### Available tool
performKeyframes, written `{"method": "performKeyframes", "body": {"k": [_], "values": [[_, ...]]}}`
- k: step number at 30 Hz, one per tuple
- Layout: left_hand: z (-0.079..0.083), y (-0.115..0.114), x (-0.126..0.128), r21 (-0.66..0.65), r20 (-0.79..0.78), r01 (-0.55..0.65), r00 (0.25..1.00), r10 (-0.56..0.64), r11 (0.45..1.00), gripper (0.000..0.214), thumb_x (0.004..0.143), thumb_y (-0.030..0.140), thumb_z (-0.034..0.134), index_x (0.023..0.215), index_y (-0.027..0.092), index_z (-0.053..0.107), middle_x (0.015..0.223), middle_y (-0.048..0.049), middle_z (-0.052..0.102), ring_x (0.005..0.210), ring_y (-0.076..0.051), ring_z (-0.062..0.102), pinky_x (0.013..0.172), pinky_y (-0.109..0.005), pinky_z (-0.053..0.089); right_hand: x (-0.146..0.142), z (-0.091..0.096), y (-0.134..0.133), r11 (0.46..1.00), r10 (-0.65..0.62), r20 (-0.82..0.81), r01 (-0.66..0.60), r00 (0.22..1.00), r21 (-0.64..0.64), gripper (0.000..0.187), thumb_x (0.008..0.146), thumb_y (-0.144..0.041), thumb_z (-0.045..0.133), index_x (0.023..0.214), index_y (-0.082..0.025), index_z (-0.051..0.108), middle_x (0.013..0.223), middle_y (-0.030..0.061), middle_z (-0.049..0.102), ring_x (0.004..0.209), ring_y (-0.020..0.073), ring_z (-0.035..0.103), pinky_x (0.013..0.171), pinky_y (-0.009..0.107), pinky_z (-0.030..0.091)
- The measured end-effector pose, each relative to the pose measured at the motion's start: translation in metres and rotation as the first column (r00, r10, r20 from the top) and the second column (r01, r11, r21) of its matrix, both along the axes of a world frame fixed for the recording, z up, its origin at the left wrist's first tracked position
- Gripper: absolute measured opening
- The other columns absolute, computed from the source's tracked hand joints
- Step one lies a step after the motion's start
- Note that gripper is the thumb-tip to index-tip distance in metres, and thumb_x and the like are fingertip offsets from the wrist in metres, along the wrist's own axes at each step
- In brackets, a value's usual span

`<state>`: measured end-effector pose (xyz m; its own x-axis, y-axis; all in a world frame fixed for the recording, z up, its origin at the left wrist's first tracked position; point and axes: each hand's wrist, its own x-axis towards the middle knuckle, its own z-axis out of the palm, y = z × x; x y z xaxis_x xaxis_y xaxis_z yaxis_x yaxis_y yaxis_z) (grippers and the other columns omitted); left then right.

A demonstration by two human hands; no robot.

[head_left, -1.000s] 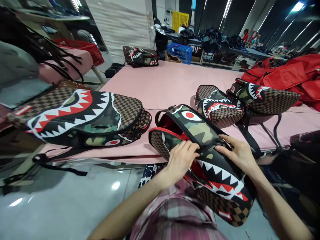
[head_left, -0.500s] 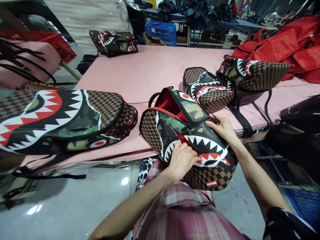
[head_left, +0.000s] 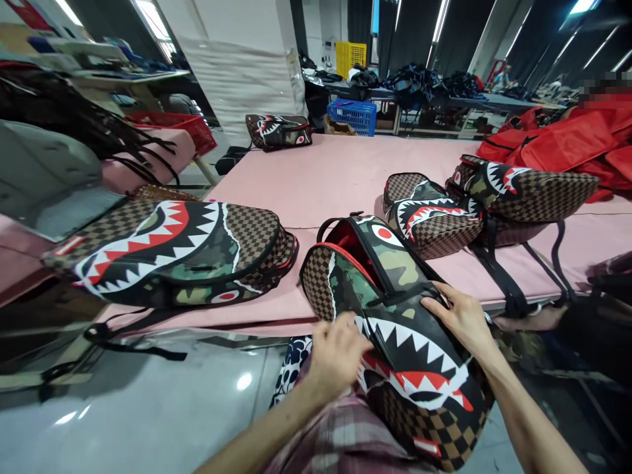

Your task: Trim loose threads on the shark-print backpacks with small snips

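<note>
An unzipped backpack (head_left: 402, 336) with a checked, camouflage and shark-mouth print leans over the table's front edge against my lap. Its main opening gapes at the top, showing red lining. My right hand (head_left: 459, 319) grips its right side near the zipped edge, thumb on the front and fingers partly hidden. My left hand (head_left: 338, 349) is closed, fingers curled beside the slanted front pocket zip at the shark mouth. It is slightly blurred, and whatever it pinches is hidden.
A matching backpack (head_left: 182, 253) lies left on the pink table (head_left: 316, 171). Two more backpacks (head_left: 434, 214) sit on the right, straps hanging over the edge. Another backpack (head_left: 279, 131) stands at the far left corner. Red bags (head_left: 567, 141) are heaped at right; a blue crate (head_left: 353, 117) stands behind.
My left hand has come out of the front pocket area to the upper-left end of its zip; the red gap there no longer shows. My right hand keeps its hold. The view has tilted up.
</note>
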<state>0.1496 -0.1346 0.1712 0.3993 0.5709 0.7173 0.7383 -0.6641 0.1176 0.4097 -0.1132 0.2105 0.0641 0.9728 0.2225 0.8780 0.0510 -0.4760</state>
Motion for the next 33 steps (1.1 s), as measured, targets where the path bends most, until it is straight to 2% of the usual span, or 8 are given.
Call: {"method": "performKeyframes", "body": {"k": [3,9,12,15,20,25,30,33], "values": [[0.008,0.043,-0.027,0.003,0.002,-0.242,0.97,0.242,0.97,0.018,0.085,0.024,0.053,0.07,0.016,0.059,0.078,-0.0074,0.06,0.098,-0.026,0.056,0.079,-0.04,0.027,-0.003,-0.002,-0.006,1.0,0.019,-0.003,-0.019,1.0,0.01,0.046,0.077,-0.054,0.055,0.111,-0.023,0.063,0.105,0.0058,0.067,0.094,0.0268,0.064,0.081,0.038,0.051],[0.014,0.102,-0.056,-0.08,-0.082,-0.314,0.948,0.307,0.946,0.021,0.085,0.033,0.053,0.073,0.017,0.059,0.085,-0.0087,0.061,0.099,-0.026,0.054,0.087,-0.046,0.026,-0.009,0.0,-0.007,1.0,-0.007,0.037,0.007,0.999,0.005,0.047,0.077,-0.053,0.055,0.109,-0.021,0.064,0.105,0.0084,0.067,0.092,0.0291,0.064,0.078,0.04,0.051],[0.014,0.096,-0.049,-0.134,-0.087,-0.349,0.936,0.34,0.927,0.016,0.084,0.03,0.054,0.076,0.018,0.06,0.088,-0.008,0.06,0.095,-0.024,0.054,0.091,-0.048,0.026,-0.013,0.003,-0.007,1.0,0.002,0.029,-0.002,1.0,0.001,0.044,0.078,-0.051,0.055,0.109,-0.021,0.064,0.104,0.0082,0.067,0.092,0.0282,0.064,0.078,0.039,0.051],[0.021,0.068,-0.023,-0.092,-0.037,-0.328,0.945,0.326,0.94,0.014,0.083,0.03,0.056,0.086,0.017,0.059,0.096,-0.0108,0.059,0.099,-0.026,0.052,0.088,-0.047,0.031,-0.016,0.006,-0.008,0.999,0.037,-0.011,-0.037,0.999,0.007,0.04,0.079,-0.048,0.054,0.109,-0.023,0.063,0.103,0.0064,0.068,0.091,0.0254,0.064,0.077,0.035,0.051],[0.017,0.021,0.026,-0.227,-0.117,-0.097,0.991,0.071,0.969,0.03,0.073,0.045,0.065,0.073,0.017,0.052,0.072,-0.0038,0.055,0.067,-0.019,0.053,0.059,-0.031,0.04,-0.016,0.01,-0.011,0.998,0.06,-0.065,-0.059,0.996,0.024,0.035,0.081,-0.044,0.054,0.108,-0.023,0.063,0.104,0.0054,0.067,0.092,0.0234,0.064,0.079,0.034,0.051],[0.012,0.03,0.024,-0.283,-0.158,0.061,0.981,-0.109,0.957,0.017,0.087,0.02,0.045,0.07,0.02,0.049,0.067,-0.0008,0.055,0.06,-0.015,0.055,0.049,-0.025,0.035,-0.017,0.015,-0.014,0.998,0.051,-0.099,-0.054,0.994,-0.027,0.035,0.081,-0.044,0.054,0.108,-0.022,0.063,0.102,0.0049,0.068,0.091,0.0231,0.063,0.078,0.034,0.049],[0.023,0.038,0.021,-0.515,-0.181,-0.081,0.983,-0.016,0.853,0.008,0.083,0.028,0.053,0.085,0.021,0.053,0.078,0.0004,0.059,0.069,-0.014,0.061,0.053,-0.021,0.038,-0.021,0.018,-0.017,0.998,0.044,-0.111,-0.049,0.993,-0.046,0.038,0.082,-0.044,0.053,0.111,-0.022,0.061,0.106,0.0056,0.066,0.096,0.0229,0.061,0.081,0.031,0.045],[0.026,0.039,0.029,-0.585,-0.187,-0.052,0.98,-0.072,0.809,0.015,0.087,0.028,0.046,0.076,0.02,0.053,0.082,-0.0016,0.059,0.068,-0.014,0.061,0.056,-0.022,0.04,-0.021,0.021,-0.016,0.996,0.056,-0.118,-0.065,0.991,-0.067,0.036,0.082,-0.043,0.053,0.111,-0.023,0.062,0.105,0.0044,0.067,0.094,0.0224,0.062,0.078,0.03,0.044]]}}
